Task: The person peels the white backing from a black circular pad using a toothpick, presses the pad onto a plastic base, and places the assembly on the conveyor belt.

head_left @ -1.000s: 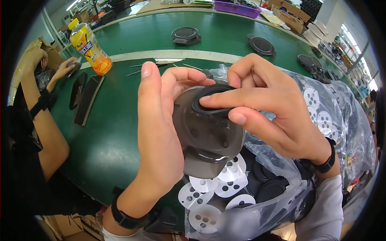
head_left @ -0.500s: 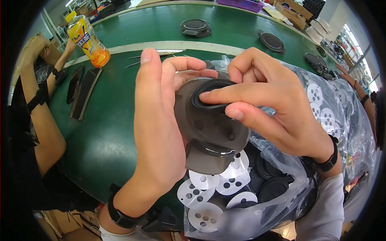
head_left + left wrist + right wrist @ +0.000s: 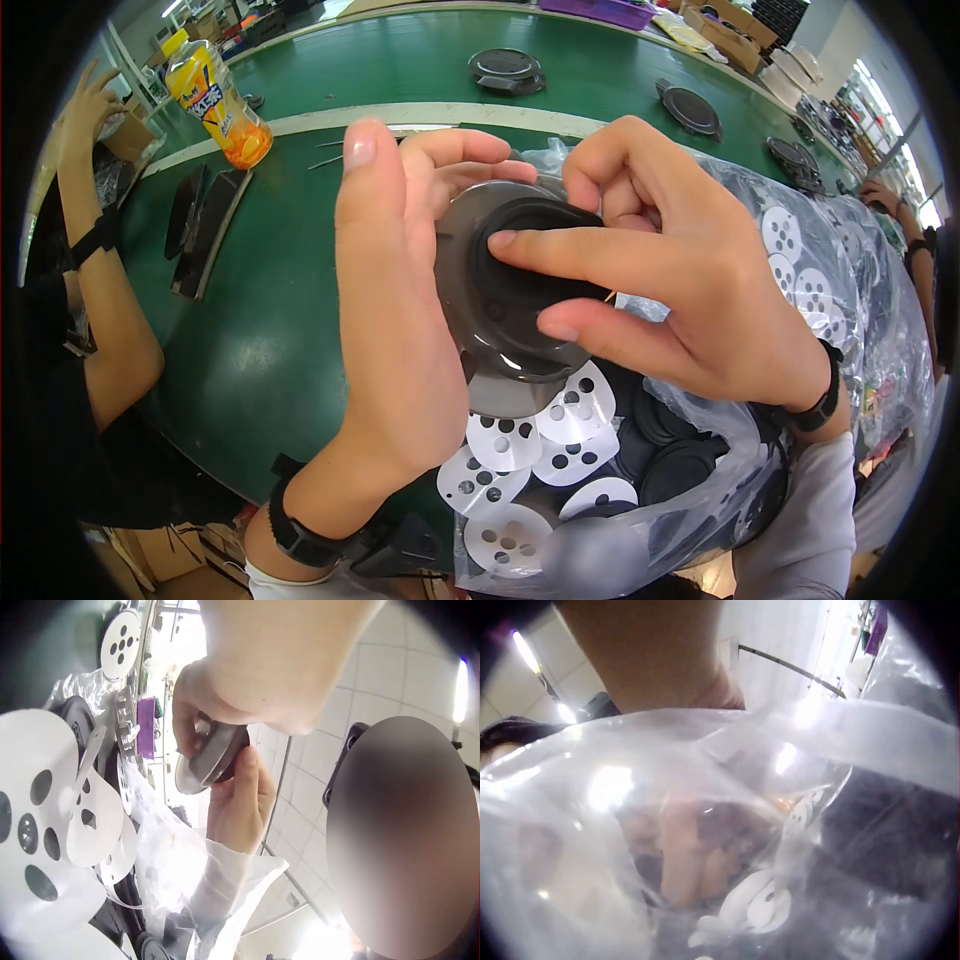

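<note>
Holding a dark smoky plastic disc (image 3: 500, 300) up in the left hand (image 3: 390, 330), fingers curled round its far rim, thumb sticking straight up along the near side. So that grip is closed around the disc, tilted toward the camera, up above the open bag and off the tabletop (image 3: 270, 340). Also caught from the left wrist view, edge-on, disc (image 3: 214, 757) pinched between both hands.

Right hand (image 3: 680, 290) working on the black rubber ring (image 3: 530, 255) seated in the upper part of the disc: index finger laid flat across it, pressing, thumb underneath against the disc face, other fingers curled up behind. Looks more like pressing than grabbing.

Just below and to the right, a clear plastic bag (image 3: 850, 300) stuffed with white round sheets with holes (image 3: 505, 440) and black round pieces (image 3: 680, 465). Right wrist view mostly just bag plastic (image 3: 705, 810), blurry, can't make out much through it.

Further out on the green tabletop: an orange drink bottle (image 3: 215, 100), two dark flat pieces (image 3: 205, 235) lying side by side, a few thin sticks (image 3: 330, 155), plus more dark discs (image 3: 505, 68) along the far side. Someone else's arm (image 3: 100, 280) at the left edge, wrist strap on.
</note>
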Motion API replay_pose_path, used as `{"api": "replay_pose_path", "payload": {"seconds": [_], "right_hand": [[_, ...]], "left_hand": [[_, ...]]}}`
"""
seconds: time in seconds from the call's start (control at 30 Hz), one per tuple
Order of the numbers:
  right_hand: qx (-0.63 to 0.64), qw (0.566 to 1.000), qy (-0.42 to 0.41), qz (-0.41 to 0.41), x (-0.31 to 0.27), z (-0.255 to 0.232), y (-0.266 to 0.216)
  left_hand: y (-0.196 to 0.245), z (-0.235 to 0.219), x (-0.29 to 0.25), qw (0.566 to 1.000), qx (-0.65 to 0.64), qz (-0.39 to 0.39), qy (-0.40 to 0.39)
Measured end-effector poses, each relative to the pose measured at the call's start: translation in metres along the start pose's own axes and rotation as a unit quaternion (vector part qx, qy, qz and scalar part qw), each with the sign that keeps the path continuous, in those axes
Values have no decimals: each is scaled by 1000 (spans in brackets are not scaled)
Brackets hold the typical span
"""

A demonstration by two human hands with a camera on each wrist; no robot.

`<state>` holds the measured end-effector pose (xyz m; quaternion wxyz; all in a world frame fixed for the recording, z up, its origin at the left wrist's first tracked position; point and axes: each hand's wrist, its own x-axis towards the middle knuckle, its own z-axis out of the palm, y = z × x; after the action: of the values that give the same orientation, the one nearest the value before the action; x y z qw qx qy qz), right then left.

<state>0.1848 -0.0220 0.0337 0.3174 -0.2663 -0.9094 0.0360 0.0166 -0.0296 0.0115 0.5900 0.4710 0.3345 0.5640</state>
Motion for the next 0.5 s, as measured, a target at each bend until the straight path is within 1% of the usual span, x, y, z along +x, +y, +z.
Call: {"api": "replay_pose_path", "payload": {"seconds": [0.1, 0.23, 0.3, 0.5], "right_hand": [[14, 1000, -1, 9, -1, 0, 0], [18, 1000, -5, 5, -1, 0, 1], [19, 1000, -2, 3, -1, 0, 1], [12, 999, -21, 21, -1, -2, -2]], "left_hand": [[-1, -1, 0, 1000, 2, 2, -19], [-2, -1, 0, 1000, 2, 1, -14], [-4, -1, 0, 1000, -14, 13, -17], [-4, 1, -1, 1000, -4, 18, -8]]}}
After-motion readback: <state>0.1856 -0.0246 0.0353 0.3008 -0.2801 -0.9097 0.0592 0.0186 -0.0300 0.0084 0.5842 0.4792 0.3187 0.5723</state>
